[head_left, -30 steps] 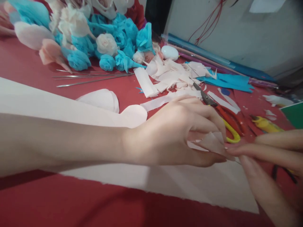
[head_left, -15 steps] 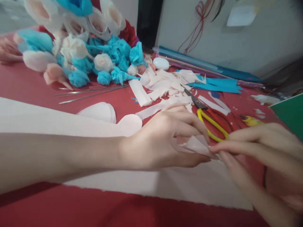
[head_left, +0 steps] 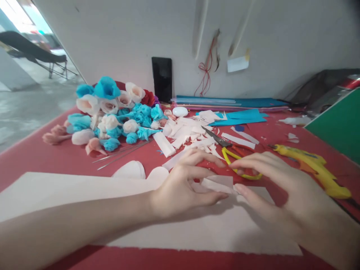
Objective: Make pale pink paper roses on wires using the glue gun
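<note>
My left hand [head_left: 185, 183] curves around a small folded piece of pale pink crepe paper [head_left: 218, 183], its thumb below and fingers above. At the paper's right end is the thumb of my right hand [head_left: 270, 187]; its fingers are raised and spread apart from that thumb. Both hands are over a large pale crepe paper sheet [head_left: 135, 228]. Rounded paper petals [head_left: 129, 170] lie along its far edge. Just beyond my right fingertips are scissors [head_left: 225, 148] with yellow and red handles, the loops partly hidden.
Blue, white and pink paper flowers [head_left: 112, 122] are heaped at the left, with thin wires [head_left: 120, 154] in front. Paper scraps [head_left: 185, 129] cover the middle. A yellow glue gun [head_left: 315, 168] lies at the right, near a green board [head_left: 337, 127]. A black phone [head_left: 162, 79] leans against the wall.
The camera view has tilted up and pulled back, showing more wall and the glue gun. My right fingers have lifted and spread from the paper; my left hand stays around it.
</note>
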Demonstrator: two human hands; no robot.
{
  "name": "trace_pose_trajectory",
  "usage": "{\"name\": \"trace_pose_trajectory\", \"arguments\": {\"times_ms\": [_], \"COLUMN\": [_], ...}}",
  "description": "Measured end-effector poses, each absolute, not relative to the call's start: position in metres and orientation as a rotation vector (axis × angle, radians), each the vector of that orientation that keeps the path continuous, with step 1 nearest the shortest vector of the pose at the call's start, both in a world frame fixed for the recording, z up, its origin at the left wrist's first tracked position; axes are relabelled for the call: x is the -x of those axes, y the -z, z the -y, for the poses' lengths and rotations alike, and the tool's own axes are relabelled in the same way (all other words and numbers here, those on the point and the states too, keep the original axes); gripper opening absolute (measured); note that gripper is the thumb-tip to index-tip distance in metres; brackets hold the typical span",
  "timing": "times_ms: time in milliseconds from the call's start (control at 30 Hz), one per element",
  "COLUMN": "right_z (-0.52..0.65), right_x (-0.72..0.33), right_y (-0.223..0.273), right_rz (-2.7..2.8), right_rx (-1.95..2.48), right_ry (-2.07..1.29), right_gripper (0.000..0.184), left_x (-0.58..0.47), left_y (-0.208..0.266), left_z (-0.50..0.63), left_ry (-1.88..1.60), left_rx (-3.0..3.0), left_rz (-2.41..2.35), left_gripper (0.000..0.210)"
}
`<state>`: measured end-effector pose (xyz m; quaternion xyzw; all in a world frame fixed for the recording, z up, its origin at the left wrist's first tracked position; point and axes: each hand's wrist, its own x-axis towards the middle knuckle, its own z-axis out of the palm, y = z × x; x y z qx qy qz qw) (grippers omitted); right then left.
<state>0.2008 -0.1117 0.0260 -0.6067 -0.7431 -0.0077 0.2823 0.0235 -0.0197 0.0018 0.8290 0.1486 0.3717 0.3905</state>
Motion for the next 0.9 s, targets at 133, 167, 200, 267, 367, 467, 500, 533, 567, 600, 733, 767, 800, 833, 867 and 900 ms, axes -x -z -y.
{"name": "trace_pose_trajectory", "arguments": {"times_ms": [133, 167, 200, 267, 367, 467, 500, 533, 567, 600, 733, 767, 800, 833, 867, 900], "right_z": [0.109, 0.108, 0.107, 0.106, 0.106, 0.107, 0.107, 0.107, 0.107, 0.107, 0.109, 0.110, 0.111, 0.111, 0.112, 0.112], "right_x": [-0.200, -0.199, -0.198, -0.198, -0.199, -0.197, -0.196, -0.195, -0.194, -0.193, -0.189, -0.188, -0.188, -0.188, -0.188, -0.188], "right_y": [-0.025, -0.026, -0.027, -0.029, -0.030, -0.029, -0.029, -0.030, -0.030, -0.030, -0.032, -0.031, -0.031, -0.030, -0.029, -0.028], "right_rz": [1.943, 1.949, 1.957, 1.976, 1.951, 1.890, 1.890, 1.895, 1.907, 1.921, 1.937, 1.939, 1.940, 1.942, 1.945, 1.947], "right_rx": [1.660, 1.623, 1.588, 1.534, 1.550, 1.590, 1.589, 1.579, 1.566, 1.551, 1.475, 1.457, 1.445, 1.436, 1.428, 1.420], "right_ry": [-0.270, -0.316, -0.341, -0.374, -0.429, -0.446, -0.443, -0.430, -0.407, -0.378, -0.240, -0.222, -0.206, -0.190, -0.175, -0.160], "right_gripper": [0.014, 0.013, 0.012, 0.011, 0.011, 0.008, 0.008, 0.009, 0.009, 0.010, 0.012, 0.012, 0.012, 0.012, 0.011, 0.010], "left_x": [-0.022, -0.022, -0.022, -0.022, -0.022, -0.023, -0.023, -0.022, -0.022, -0.023, -0.023, -0.023, -0.023, -0.024, -0.024, -0.024], "left_y": [-0.001, -0.001, -0.002, -0.003, -0.005, -0.007, -0.008, -0.008, -0.008, -0.007, -0.005, -0.004, -0.004, -0.003, -0.003, -0.004], "left_z": [0.019, 0.019, 0.019, 0.019, 0.019, 0.019, 0.019, 0.019, 0.019, 0.019, 0.018, 0.017, 0.017, 0.017, 0.017, 0.017], "left_ry": [-0.877, -0.863, -0.856, -0.850, -0.820, -0.788, -0.785, -0.785, -0.786, -0.786, -0.783, -0.789, -0.798, -0.807, -0.816, -0.821], "left_rx": [-2.085, -2.088, -2.085, -2.070, -2.051, -2.048, -2.045, -2.043, -2.040, -2.038, -2.014, -2.006, -2.000, -1.994, -1.988, -1.981], "left_rz": [-0.419, -0.428, -0.436, -0.449, -0.474, -0.496, -0.503, -0.511, -0.520, -0.527, -0.524, -0.516, -0.508, -0.502, -0.492, -0.477], "left_gripper": [0.010, 0.012, 0.014, 0.017, 0.016, 0.013, 0.013, 0.014, 0.014, 0.015, 0.015, 0.014, 0.014, 0.014, 0.015, 0.014]}}
